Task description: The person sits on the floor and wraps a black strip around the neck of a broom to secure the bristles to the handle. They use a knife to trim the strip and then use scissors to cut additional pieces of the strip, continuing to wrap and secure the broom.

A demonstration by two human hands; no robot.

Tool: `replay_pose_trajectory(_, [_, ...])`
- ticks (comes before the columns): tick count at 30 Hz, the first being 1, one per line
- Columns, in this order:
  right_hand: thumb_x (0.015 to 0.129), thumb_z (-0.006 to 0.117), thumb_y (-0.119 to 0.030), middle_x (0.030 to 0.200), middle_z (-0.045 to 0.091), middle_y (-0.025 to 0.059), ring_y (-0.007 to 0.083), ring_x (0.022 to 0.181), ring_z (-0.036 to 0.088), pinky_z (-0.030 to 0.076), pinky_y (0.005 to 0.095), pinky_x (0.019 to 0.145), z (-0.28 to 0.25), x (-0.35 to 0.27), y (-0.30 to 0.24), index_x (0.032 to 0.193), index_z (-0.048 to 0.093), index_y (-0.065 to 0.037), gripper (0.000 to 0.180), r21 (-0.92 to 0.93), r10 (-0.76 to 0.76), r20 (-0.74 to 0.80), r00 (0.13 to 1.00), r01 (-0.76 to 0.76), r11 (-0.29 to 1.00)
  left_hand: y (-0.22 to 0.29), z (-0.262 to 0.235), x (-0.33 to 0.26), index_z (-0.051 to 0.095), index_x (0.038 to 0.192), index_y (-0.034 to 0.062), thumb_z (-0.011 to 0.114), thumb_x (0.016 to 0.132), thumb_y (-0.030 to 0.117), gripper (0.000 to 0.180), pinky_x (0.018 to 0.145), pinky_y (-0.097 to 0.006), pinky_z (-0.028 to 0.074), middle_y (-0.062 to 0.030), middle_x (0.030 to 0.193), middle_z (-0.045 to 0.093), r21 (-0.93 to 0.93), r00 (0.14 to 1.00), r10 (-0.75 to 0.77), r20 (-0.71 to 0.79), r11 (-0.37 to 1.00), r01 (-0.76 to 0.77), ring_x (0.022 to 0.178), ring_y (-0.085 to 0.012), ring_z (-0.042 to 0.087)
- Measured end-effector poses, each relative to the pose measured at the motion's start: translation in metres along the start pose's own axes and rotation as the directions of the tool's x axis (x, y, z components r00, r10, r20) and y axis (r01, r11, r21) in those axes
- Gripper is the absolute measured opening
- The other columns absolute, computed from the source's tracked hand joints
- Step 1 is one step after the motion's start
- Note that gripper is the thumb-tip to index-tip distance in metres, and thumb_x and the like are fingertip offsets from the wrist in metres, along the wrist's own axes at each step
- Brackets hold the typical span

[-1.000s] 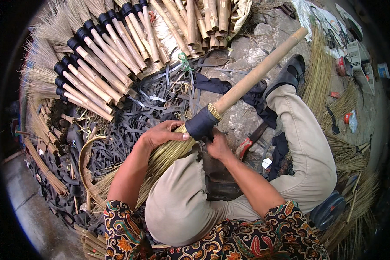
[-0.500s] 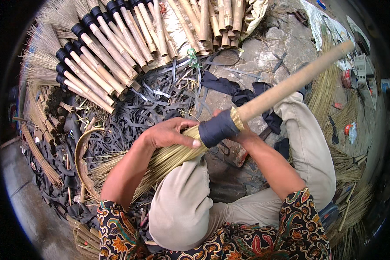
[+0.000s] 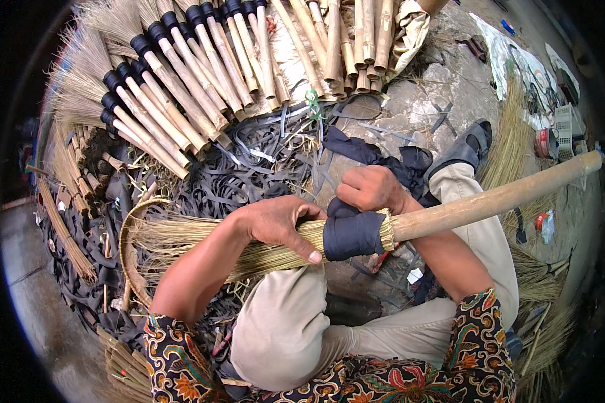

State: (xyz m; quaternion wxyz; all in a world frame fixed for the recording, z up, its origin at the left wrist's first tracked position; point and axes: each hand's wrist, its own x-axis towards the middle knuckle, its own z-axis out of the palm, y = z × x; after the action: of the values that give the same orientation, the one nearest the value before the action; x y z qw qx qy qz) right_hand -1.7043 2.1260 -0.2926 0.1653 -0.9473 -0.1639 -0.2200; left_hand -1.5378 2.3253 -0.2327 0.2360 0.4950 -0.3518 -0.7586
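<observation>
A broom (image 3: pixel 491 201) lies across my lap, its long bamboo handle pointing right and its yellow straw bristles pointing left. Around the neck, where straw meets handle, a dark fabric or rubber strip (image 3: pixel 353 236) is wound in a wide band. My left hand (image 3: pixel 279 225) is wrapped over the bristles just left of the band, thumb on the near side. Just beyond the band my right hand (image 3: pixel 372 188) is closed in a fist, its forearm passing under the handle. A dark length of the strip shows between this fist and the band; the fingers' inner side is hidden.
Several bound brooms (image 3: pixel 181 87) lie fanned out at the far left, beside bare bamboo handles (image 3: pixel 370 40). Tangled black strips (image 3: pixel 249 168) cover the floor ahead. A curved cane hoop (image 3: pixel 124 248) lies at left, loose straw (image 3: pixel 507 141) and a white plastic basket (image 3: pixel 568 127) at right.
My right hand has come up from beneath the broom to its far side, now in a fist. The handle has swung down to a flatter angle; my left hand still grips the bristles.
</observation>
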Motion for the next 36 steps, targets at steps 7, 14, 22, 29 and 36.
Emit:
replay_pose_trajectory(7, [0.071,0.068,-0.023,0.072,0.050,0.0006,0.0179,0.065,0.062,0.047,0.0323,0.053,0.009,-0.003,0.014,0.075,0.055,-0.016,0.016,-0.009,-0.022,-0.070,0.997,0.022,1.000,-0.010,0.004,0.007,0.066,0.122,0.0005,0.101,0.065,0.029,0.072,0.095,-0.032,0.049,-0.0053,0.112,0.071,-0.014,0.983,0.122,-0.135,0.992,-0.125,0.104,-0.0162,0.062])
replay_pose_trajectory(14, [0.087,0.071,-0.027,0.094,0.066,0.0124,0.0339,0.092,0.069,0.056,0.0444,0.082,0.019,-0.034,-0.027,0.098,0.070,-0.009,0.021,0.248,0.548,0.170,0.819,-0.573,0.781,0.008,0.006,-0.009,0.063,0.127,-0.0010,0.100,0.066,0.038,0.082,0.103,-0.036,0.048,-0.0116,0.121,0.070,0.173,0.945,0.041,-0.325,0.985,0.016,0.114,-0.0221,0.062])
replay_pose_trajectory(22, [0.106,0.056,-0.048,0.110,0.074,0.0170,0.0355,0.104,0.071,0.054,0.0436,0.094,-0.109,0.027,-0.042,0.118,0.070,-0.005,0.047,0.729,0.309,0.424,0.851,-0.523,0.441,0.079,0.035,-0.054,0.062,0.130,0.0069,0.090,0.069,0.049,0.079,0.091,-0.050,0.056,-0.0231,0.108,0.074,0.673,0.781,0.118,-0.613,0.597,0.438,0.105,-0.0405,0.071])
replay_pose_trajectory(29, [0.097,0.040,-0.083,0.119,0.072,0.0199,0.0289,0.110,0.067,0.050,0.0433,0.101,-0.125,0.110,-0.024,0.140,0.058,0.003,0.098,0.512,0.591,0.671,0.448,-0.856,0.068,0.146,0.096,-0.086,0.064,0.125,0.0087,0.088,0.072,0.039,0.066,0.082,-0.046,0.059,-0.0157,0.103,0.075,0.814,0.736,0.350,-0.579,0.287,0.505,0.096,-0.0348,0.074])
replay_pose_trajectory(36, [0.105,0.063,-0.009,0.115,0.073,0.0052,0.0095,0.103,0.066,0.053,0.0266,0.095,-0.211,0.073,-0.110,0.130,0.067,0.001,0.027,0.937,0.794,-0.327,0.512,0.285,0.202,0.145,0.120,-0.101,0.063,0.130,0.0109,0.086,0.073,0.029,0.064,0.086,-0.043,0.058,-0.0126,0.108,0.070,0.742,0.613,0.502,-0.610,0.090,0.664,0.100,-0.0316,0.071])
